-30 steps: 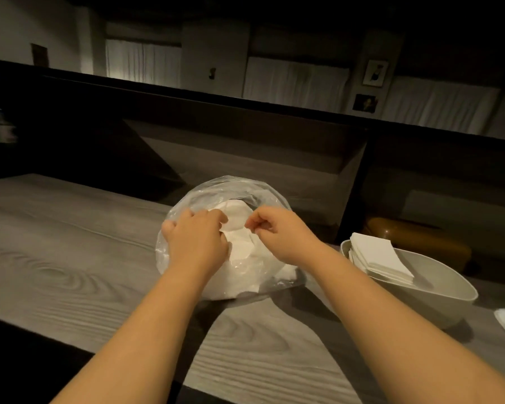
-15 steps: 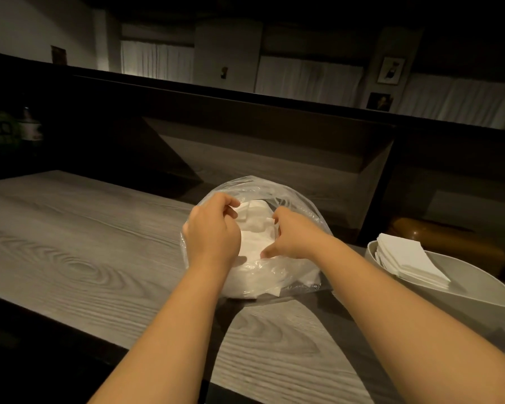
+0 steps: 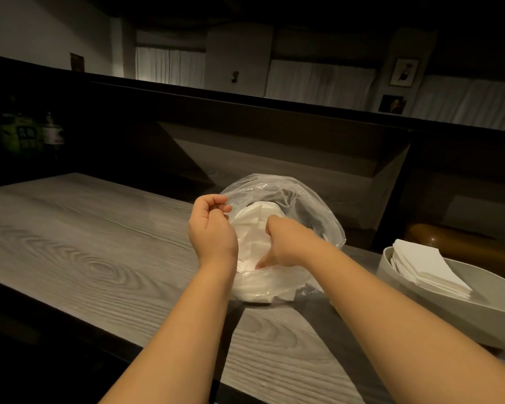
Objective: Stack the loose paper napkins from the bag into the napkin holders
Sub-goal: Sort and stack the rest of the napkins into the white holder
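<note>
Fingers of left hand (image 3: 211, 228) curl & pinch the rim of the clear plastic bag (image 3: 309, 211), holding its mouth open; right hand (image 3: 286, 243) is down inside the bag among the loose napkins (image 3: 254, 220), thumb pointing down, other fingers hidden so can't tell if they grip yet.

Bag sits on the wood counter (image 3: 85, 252), approx centre; napkin holder (image 3: 461, 301), a pale tub w/ a stack already in it, stands well to the bag's right. Napkins look light, soft, easily creased, prob. slide apart, so best taken as a small bunch by the flat faces, squared before lifting. Bag film is thin & floppy, needs the rim held. Both forearms reach fwd, wrists bent in toward the bag.
</note>
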### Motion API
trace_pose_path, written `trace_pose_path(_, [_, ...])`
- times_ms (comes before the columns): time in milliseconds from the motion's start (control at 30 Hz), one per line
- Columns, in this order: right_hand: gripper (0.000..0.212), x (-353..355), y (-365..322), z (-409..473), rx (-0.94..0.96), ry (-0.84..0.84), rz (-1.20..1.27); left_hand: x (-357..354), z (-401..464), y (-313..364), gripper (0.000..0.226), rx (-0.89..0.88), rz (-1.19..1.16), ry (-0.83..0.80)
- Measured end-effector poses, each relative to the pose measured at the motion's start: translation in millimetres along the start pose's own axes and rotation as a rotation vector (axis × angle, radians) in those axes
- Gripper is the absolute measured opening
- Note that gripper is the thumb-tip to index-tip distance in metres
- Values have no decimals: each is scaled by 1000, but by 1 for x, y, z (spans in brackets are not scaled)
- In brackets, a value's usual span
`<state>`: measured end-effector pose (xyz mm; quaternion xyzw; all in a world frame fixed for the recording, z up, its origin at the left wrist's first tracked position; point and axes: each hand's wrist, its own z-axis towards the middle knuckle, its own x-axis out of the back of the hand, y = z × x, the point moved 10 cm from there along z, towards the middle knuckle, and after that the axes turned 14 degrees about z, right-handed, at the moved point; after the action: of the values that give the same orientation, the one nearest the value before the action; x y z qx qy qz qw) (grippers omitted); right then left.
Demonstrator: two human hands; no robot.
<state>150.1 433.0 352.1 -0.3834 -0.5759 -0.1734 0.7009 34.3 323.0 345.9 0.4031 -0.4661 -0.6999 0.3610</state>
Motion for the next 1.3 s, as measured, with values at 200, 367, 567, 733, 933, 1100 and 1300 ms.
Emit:
trace_pose_path(200, [22, -6, -14, -8, 132, -176, 41, -3, -1, 6, 39, -57, 0, -10])
trace_pose_path(367, [16, 15, -9, -14, 160, -81, 192, 0, -2, 10, 35, -89, -25, -5])
trace_pose_path(567, [35, 91, 19, -60, 252, 373, 1273, -22, -15, 20, 25, -81, -238, -246])
trace_pose_path(733, [37, 64, 56, -88, 48, 369, 1449, -77, -76, 11, 43, 184, -150, -831])
trace_pose_path(933, [18, 43, 92, -106, -103, 498, 1462, -87, -89, 4, 22, 132, 149, -848])
trace_pose_path(1100, [9, 45, 95, -107, -92, 556, 1465, -89, -89, -3, 23, 162, 175, -843])
trace_pose_path(1300, [7, 50, 97, -110, -106, 627, 1390, -88, -88, -4, 24, 203, 139, -793])
